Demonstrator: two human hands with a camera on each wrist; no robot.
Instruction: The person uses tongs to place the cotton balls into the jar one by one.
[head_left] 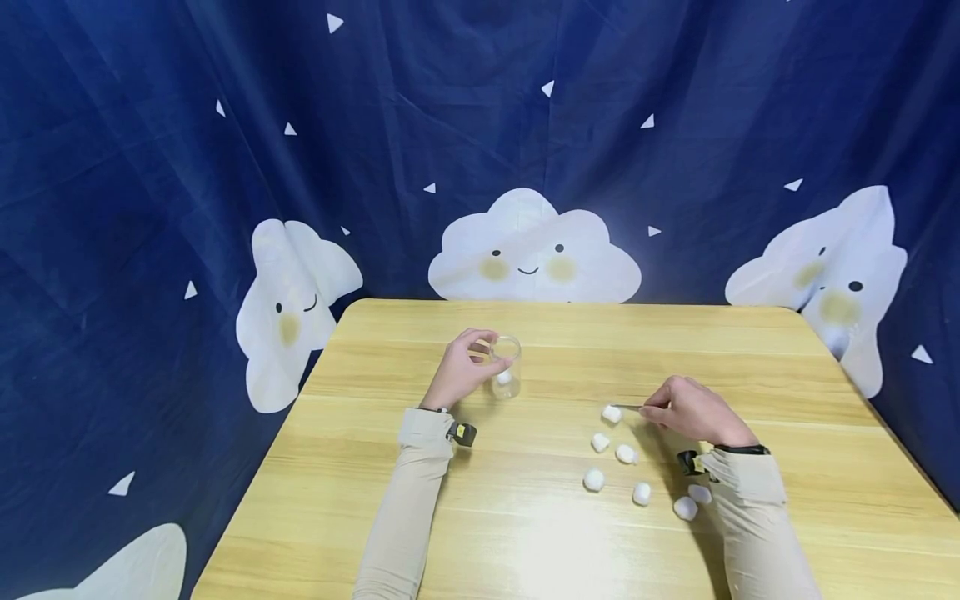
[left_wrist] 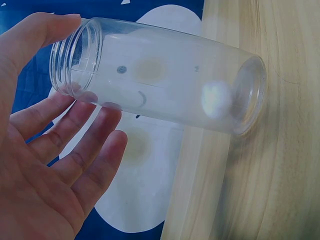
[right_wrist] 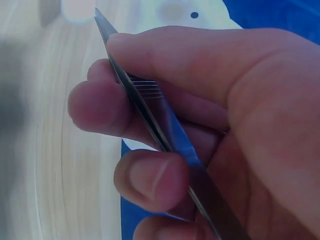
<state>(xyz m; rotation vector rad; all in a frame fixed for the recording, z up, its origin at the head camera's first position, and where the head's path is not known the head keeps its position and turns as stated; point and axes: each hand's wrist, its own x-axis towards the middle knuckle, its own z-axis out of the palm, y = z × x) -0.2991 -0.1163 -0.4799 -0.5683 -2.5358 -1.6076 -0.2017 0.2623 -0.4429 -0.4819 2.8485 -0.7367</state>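
Note:
My left hand (head_left: 467,368) holds a clear jar (head_left: 513,358) by its threaded rim. In the left wrist view, the thumb lies on one side of the jar's mouth (left_wrist: 75,60) and the fingertips on the other. Inside the jar, near its bottom, is one white cotton ball (left_wrist: 216,99). My right hand (head_left: 697,410) grips metal tweezers (right_wrist: 170,131) between thumb and fingers. Their tips point left and meet a cotton ball (head_left: 612,413), also at the top edge of the right wrist view. The tweezers' arms lie close together.
Several loose cotton balls (head_left: 594,479) lie on the wooden table (head_left: 360,467), in front of and left of my right hand, two of them (head_left: 686,508) beside the right sleeve. A dark blue curtain (head_left: 480,125) with smiling clouds hangs behind the table.

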